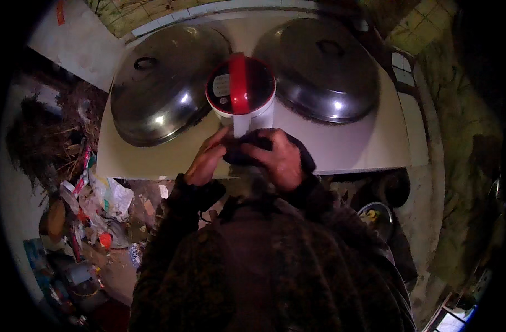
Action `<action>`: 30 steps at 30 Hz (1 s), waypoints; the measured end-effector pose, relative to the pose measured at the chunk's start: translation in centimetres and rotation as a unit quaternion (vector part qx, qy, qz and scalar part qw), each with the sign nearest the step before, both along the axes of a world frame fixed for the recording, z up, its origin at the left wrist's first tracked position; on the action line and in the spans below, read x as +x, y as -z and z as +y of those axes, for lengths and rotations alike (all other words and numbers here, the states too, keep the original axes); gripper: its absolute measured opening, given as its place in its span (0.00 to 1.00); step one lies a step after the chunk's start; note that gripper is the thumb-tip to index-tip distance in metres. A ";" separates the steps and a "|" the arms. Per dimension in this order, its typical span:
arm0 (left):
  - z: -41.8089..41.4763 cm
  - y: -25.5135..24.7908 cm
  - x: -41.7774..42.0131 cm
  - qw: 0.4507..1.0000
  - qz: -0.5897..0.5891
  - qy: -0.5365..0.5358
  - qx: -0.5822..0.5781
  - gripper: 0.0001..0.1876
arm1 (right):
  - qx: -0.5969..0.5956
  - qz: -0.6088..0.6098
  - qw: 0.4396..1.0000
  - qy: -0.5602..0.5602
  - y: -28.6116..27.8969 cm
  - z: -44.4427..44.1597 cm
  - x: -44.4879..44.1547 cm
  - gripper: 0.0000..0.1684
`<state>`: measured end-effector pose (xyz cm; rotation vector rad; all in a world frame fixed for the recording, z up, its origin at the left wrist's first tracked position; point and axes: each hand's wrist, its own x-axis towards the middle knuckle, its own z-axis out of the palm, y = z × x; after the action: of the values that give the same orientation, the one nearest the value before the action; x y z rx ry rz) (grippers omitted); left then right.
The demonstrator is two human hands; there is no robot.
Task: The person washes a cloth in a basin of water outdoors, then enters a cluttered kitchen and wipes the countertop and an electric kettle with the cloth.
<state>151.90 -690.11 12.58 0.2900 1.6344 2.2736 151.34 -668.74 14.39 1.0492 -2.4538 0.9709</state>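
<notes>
A white kitchen appliance with a red-and-black lid (261,85), perhaps a soymilk maker, stands on the pale stove top (348,145), its white handle (241,124) towards me. Just in front of it, my right hand (278,159) holds a dark cloth (305,155), bunched under and around the fingers. My left hand (207,159) is at the left side of the cloth, fingers bent near the appliance's base; its exact hold is unclear. A domed metal wok lid (166,91) lies on the left, and another domed metal lid (323,74) on the right.
Plastic bags and litter (112,199) lie on the floor at the left, below a heap of dry brushwood (37,141). A metal bowl (377,216) with yellowish bits stands below the stove's right front edge. A tiled ledge (174,17) runs behind the lids.
</notes>
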 end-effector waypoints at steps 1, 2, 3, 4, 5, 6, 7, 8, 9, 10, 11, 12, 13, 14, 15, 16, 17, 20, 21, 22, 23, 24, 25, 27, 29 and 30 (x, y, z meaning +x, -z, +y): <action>0.3 -0.2 -0.1 1.000 -0.011 -0.012 -0.021 0.29 | 0.009 -0.008 1.000 -0.013 0.3 -0.2 -0.2 0.25; 0.7 -0.4 0.0 0.999 -0.021 -0.026 -0.042 0.29 | 0.002 -0.019 1.000 -0.021 0.6 -0.1 -0.2 0.22; 0.9 -0.7 0.2 0.997 -0.031 -0.042 -0.064 0.28 | 0.006 -0.028 0.999 -0.025 2.1 0.0 -0.2 0.21; 1.7 -1.2 0.0 0.992 -0.033 -0.072 -0.096 0.28 | 0.011 -0.035 0.999 -0.024 4.3 0.7 -0.4 0.21; 2.8 -1.4 -0.1 0.986 -0.038 -0.102 -0.126 0.27 | 0.017 -0.045 0.999 -0.025 6.6 1.4 -0.3 0.21; 3.7 -1.5 0.0 0.977 -0.042 -0.137 -0.156 0.26 | 0.004 -0.083 0.996 0.025 9.0 1.8 0.1 0.22; 4.9 -1.2 -0.5 0.972 0.004 -0.164 -0.169 0.26 | -0.007 -0.120 0.990 0.077 11.1 2.5 0.4 0.24; 5.9 -0.5 -0.6 0.963 0.048 -0.194 -0.182 0.26 | -0.018 -0.157 0.980 0.124 12.2 2.9 0.6 0.25; 6.2 -0.1 -0.3 0.949 0.089 -0.228 -0.196 0.26 | -0.044 -0.172 0.972 0.153 12.1 3.2 0.3 0.25; 6.3 -0.6 -0.6 0.923 0.086 -0.234 -0.294 0.26 | -0.070 -0.187 0.962 0.187 11.4 3.7 -0.7 0.24; 6.4 -1.1 -1.0 0.887 0.083 -0.236 -0.389 0.26 | -0.095 -0.202 0.949 0.221 10.5 4.0 -1.7 0.24; 6.3 -1.5 -1.0 0.841 0.079 -0.235 -0.481 0.26 | -0.122 -0.174 0.958 0.194 9.3 3.7 -2.3 0.25; 6.3 -1.6 -0.9 0.834 0.088 -0.236 -0.491 0.27 | -0.149 -0.143 0.964 0.167 7.6 3.3 -2.9 0.25; 6.2 -1.6 -0.8 0.827 0.097 -0.237 -0.500 0.27 | -0.175 -0.111 0.968 0.140 6.8 2.7 -3.1 0.26; 6.1 -1.8 -0.7 0.819 0.106 -0.240 -0.510 0.27 | -0.153 -0.117 0.976 0.105 6.9 1.7 -3.0 0.26; 6.3 -1.9 -0.9 0.818 0.106 -0.238 -0.512 0.27 | -0.130 -0.122 0.981 0.073 7.3 0.8 -3.0 0.26; 6.4 -2.1 -1.0 0.817 0.104 -0.236 -0.515 0.27 | -0.107 -0.126 0.985 0.040 7.9 -0.1 -3.0 0.26; 6.2 -2.3 -1.1 0.799 0.155 -0.242 -0.528 0.27 | -0.064 -0.186 0.980 0.014 10.2 -1.1 -3.6 0.25; 6.1 -2.3 -1.1 0.791 0.181 -0.246 -0.530 0.27 | -0.039 -0.198 0.979 0.009 10.6 -1.1 -3.8 0.25; 6.1 -2.4 -0.9 0.804 0.165 -0.244 -0.517 0.28 | -0.024 -0.196 0.980 0.000 11.3 -1.0 -3.8 0.25; 6.0 -2.4 -0.7 0.816 0.148 -0.242 -0.503 0.28 | -0.009 -0.195 0.981 -0.009 11.9 -0.9 -3.8 0.25; 6.0 -2.5 -0.8 0.828 0.138 -0.242 -0.487 0.28 | 0.007 -0.186 0.982 -0.016 11.9 -0.6 -4.3 0.25; 5.8 -2.6 -0.9 0.828 0.132 -0.234 -0.493 0.28 | 0.001 -0.180 0.984 -0.017 12.0 -0.3 -4.6 0.23; 5.1 -2.7 -1.3 0.829 0.122 -0.214 -0.503 0.28 | -0.010 -0.167 0.986 -0.015 12.1 0.8 -4.4 0.18; 3.5 -3.0 -0.5 0.826 0.110 -0.211 -0.511 0.27 | 0.035 -0.276 0.960 0.044 11.4 3.1 -3.5 0.17; 3.2 -3.3 -1.3 0.828 0.112 -0.200 -0.511 0.27 | 0.054 -0.326 0.940 0.087 10.9 5.0 -3.9 0.17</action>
<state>150.60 -686.93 15.90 -0.0764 2.9620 1.2496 147.43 -663.79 3.50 0.5704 -3.0891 1.2946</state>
